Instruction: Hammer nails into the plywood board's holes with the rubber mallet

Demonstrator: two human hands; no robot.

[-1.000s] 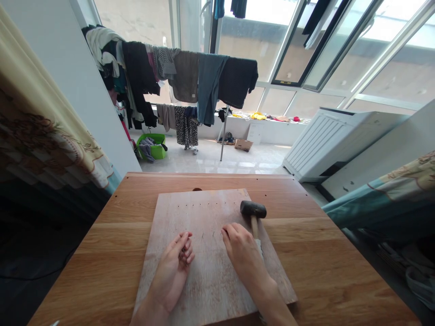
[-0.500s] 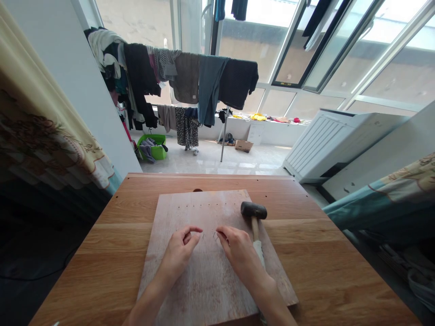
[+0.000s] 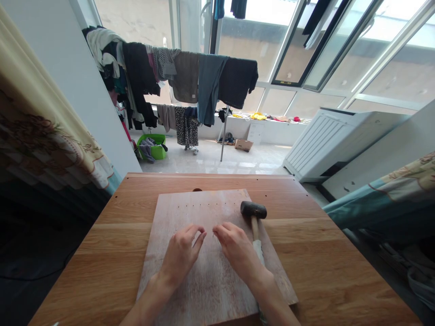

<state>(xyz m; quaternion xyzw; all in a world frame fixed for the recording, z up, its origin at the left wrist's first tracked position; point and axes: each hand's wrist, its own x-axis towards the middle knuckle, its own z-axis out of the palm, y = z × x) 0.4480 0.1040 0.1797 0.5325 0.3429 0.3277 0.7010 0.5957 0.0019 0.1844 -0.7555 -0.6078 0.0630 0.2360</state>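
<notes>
My left hand [image 3: 181, 249] is above the middle of a worn wooden board [image 3: 190, 294], thumb and fingertips curled together in a pinch. Whatever is between them is too small to make out. Facing it across a narrow gap, my right hand [image 3: 236, 246] also pinches, and something thin and dark shows faintly below its fingertips. A row of small dark points runs along the board's far part; I cannot tell whether they are nails or holes. Beside my right hand lies a mallet [image 3: 253, 209] with a black head, its pale handle partly hidden under my right forearm.
The board lies on a wooden table [image 3: 326, 253]. A small dark round thing [image 3: 197, 190] shows behind the board's far edge. Beyond the table stand a rack of hanging clothes [image 3: 185, 77], a green basket [image 3: 158, 149] and a white ribbed cabinet-like piece [image 3: 326, 140]. Curtains hang on both sides.
The left fingertips and thumb have come closer together and moved slightly right. My right fingertips have shifted a little left and away from me. Mallet and board stay put.
</notes>
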